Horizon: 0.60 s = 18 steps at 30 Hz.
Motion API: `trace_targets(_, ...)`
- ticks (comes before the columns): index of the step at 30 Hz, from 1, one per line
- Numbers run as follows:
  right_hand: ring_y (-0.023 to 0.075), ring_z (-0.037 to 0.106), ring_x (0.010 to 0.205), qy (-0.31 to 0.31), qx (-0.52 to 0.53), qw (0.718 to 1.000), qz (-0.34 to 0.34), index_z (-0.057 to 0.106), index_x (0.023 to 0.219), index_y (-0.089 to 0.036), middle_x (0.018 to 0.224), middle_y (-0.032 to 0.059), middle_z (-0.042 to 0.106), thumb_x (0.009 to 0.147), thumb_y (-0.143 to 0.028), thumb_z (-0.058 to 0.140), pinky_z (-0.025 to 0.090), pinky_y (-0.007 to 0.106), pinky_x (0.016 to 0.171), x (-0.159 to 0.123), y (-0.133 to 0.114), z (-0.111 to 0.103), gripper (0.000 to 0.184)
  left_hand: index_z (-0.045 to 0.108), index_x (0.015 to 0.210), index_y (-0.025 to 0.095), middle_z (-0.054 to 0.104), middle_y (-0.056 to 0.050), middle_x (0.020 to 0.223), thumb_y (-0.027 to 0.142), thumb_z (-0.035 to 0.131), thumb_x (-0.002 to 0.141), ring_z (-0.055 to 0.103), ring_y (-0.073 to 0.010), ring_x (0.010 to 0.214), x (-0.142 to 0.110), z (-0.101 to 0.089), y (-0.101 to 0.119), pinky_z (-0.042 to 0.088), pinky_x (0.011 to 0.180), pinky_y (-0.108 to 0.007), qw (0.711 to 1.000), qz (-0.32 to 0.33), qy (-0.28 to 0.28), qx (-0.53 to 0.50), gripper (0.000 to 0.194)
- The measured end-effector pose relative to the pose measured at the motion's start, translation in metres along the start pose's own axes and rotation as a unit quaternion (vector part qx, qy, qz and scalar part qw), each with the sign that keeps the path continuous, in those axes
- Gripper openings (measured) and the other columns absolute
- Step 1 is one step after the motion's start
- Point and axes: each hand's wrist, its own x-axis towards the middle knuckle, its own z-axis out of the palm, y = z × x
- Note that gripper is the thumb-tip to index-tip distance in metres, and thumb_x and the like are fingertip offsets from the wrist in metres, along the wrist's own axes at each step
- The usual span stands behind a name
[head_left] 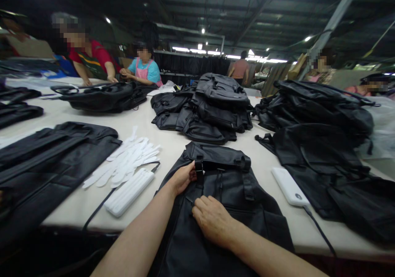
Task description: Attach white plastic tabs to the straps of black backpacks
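A black backpack (234, 203) lies flat in front of me, its top pointing away. Two buckled straps cross its upper part. My left hand (183, 179) is closed at the left strap's buckle (199, 166), thumb and fingers pinching its edge. Just below, my right hand (212, 219) is curled over the front of the backpack, fingers closed around the lower end of the black strap (200, 183); the fingertips are partly hidden. The right strap (247, 184) hangs from its own buckle, untouched by either hand.
White strips (129, 157) lie piled to the left beside a white power bank (129, 192). Another white power bank (290, 186) with a cable lies right. Stacked black backpacks (216, 104) stand behind. More black bags (52, 157) flank both sides. Co-workers (92, 59) are across the table.
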Motion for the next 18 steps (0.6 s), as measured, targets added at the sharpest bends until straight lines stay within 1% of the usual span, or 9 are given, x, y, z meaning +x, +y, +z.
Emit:
trace_targets(2, 0.0176, 0.05, 0.079, 0.006, 0.043, 0.998, 0.033, 0.054, 0.081, -0.018, 0.083, 0.004, 0.056, 0.087, -0.022, 0.043, 0.038, 0.03, 0.07, -0.001, -0.001, -0.003, 0.013, 0.064, 0.08, 0.015, 0.064, -0.005, 0.075, 0.05, 0.058, 0.073, 0.056, -0.0131, 0.066, 0.0, 0.0, 0.0, 0.039, 0.064, -0.024, 1.0, 0.0, -0.005, 0.009, 0.036)
trace_targets(4, 0.0165, 0.052, 0.081, 0.033, 0.111, 0.988, 0.101, 0.056, 0.084, -0.02, 0.085, 0.0034, 0.057, 0.089, -0.029, 0.042, 0.04, 0.027, 0.071, 0.002, 0.006, -0.007, 0.017, 0.063, 0.077, 0.014, 0.063, -0.003, 0.071, 0.047, 0.059, 0.073, 0.055, -0.0125, 0.064, -0.001, 0.0, 0.0, 0.038, 0.063, -0.024, 1.0, 0.01, -0.009, 0.02, 0.033)
trace_targets(8, 0.0153, 0.056, 0.082, 0.141, 0.196, 0.928, 0.285, 0.057, 0.093, -0.019, 0.09, 0.0047, 0.059, 0.087, -0.029, 0.043, 0.041, 0.025, 0.073, 0.022, 0.036, -0.019, 0.018, 0.06, 0.068, 0.015, 0.057, 0.001, 0.064, 0.035, 0.062, 0.071, 0.049, -0.0095, 0.06, -0.004, 0.0, -0.002, 0.036, 0.061, -0.022, 0.998, 0.038, -0.01, 0.043, 0.021)
trace_targets(10, 0.0155, 0.057, 0.079, 0.157, 0.217, 0.902, 0.339, 0.06, 0.09, -0.019, 0.088, 0.0048, 0.062, 0.085, -0.033, 0.045, 0.04, 0.025, 0.071, 0.036, 0.054, -0.022, 0.021, 0.061, 0.07, 0.015, 0.056, 0.001, 0.066, 0.031, 0.062, 0.07, 0.049, -0.0087, 0.061, -0.005, 0.0, -0.003, 0.036, 0.062, -0.022, 0.998, 0.043, -0.007, 0.055, 0.017)
trace_targets(11, 0.0153, 0.058, 0.075, 0.147, 0.23, 0.893, 0.358, 0.062, 0.085, -0.019, 0.084, 0.0042, 0.063, 0.085, -0.038, 0.045, 0.04, 0.024, 0.068, 0.044, 0.063, -0.023, 0.025, 0.062, 0.072, 0.015, 0.057, 0.001, 0.067, 0.03, 0.062, 0.07, 0.049, -0.0085, 0.062, -0.005, 0.001, -0.003, 0.036, 0.063, -0.022, 0.997, 0.044, -0.005, 0.06, 0.016)
trace_targets(13, 0.0148, 0.057, 0.066, 0.097, 0.259, 0.88, 0.386, 0.063, 0.07, -0.019, 0.07, 0.003, 0.062, 0.083, -0.049, 0.043, 0.038, 0.024, 0.06, 0.059, 0.078, -0.022, 0.038, 0.064, 0.077, 0.015, 0.057, 0.001, 0.067, 0.027, 0.062, 0.068, 0.049, -0.0083, 0.061, -0.007, 0.001, -0.004, 0.035, 0.062, -0.022, 0.997, 0.043, -0.004, 0.07, 0.015)
trace_targets(15, 0.0135, 0.052, 0.056, 0.044, 0.295, 0.862, 0.409, 0.06, 0.055, -0.018, 0.054, 0.0015, 0.056, 0.076, -0.056, 0.048, 0.033, 0.023, 0.052, 0.069, 0.089, -0.018, 0.045, 0.065, 0.081, 0.015, 0.058, 0.001, 0.068, 0.024, 0.062, 0.065, 0.05, -0.0088, 0.062, -0.009, 0.002, -0.004, 0.036, 0.062, -0.022, 0.996, 0.041, -0.01, 0.078, 0.018)
trace_targets(16, 0.0123, 0.048, 0.051, 0.027, 0.322, 0.847, 0.422, 0.056, 0.049, -0.018, 0.048, 0.0003, 0.051, 0.072, -0.055, 0.053, 0.029, 0.023, 0.049, 0.072, 0.092, -0.014, 0.045, 0.065, 0.083, 0.016, 0.059, 0.001, 0.069, 0.022, 0.062, 0.064, 0.051, -0.0094, 0.063, -0.011, 0.001, -0.004, 0.036, 0.063, -0.022, 0.996, 0.038, -0.016, 0.082, 0.02)
trace_targets(18, 0.0094, 0.04, 0.043, 0.012, 0.38, 0.81, 0.447, 0.051, 0.043, -0.017, 0.041, -0.0028, 0.041, 0.065, -0.047, 0.062, 0.024, 0.023, 0.044, 0.073, 0.095, -0.007, 0.039, 0.065, 0.087, 0.017, 0.061, 0.0, 0.072, 0.022, 0.061, 0.062, 0.053, -0.0106, 0.067, -0.012, 0.0, -0.001, 0.038, 0.066, -0.023, 0.995, 0.032, -0.029, 0.086, 0.025)
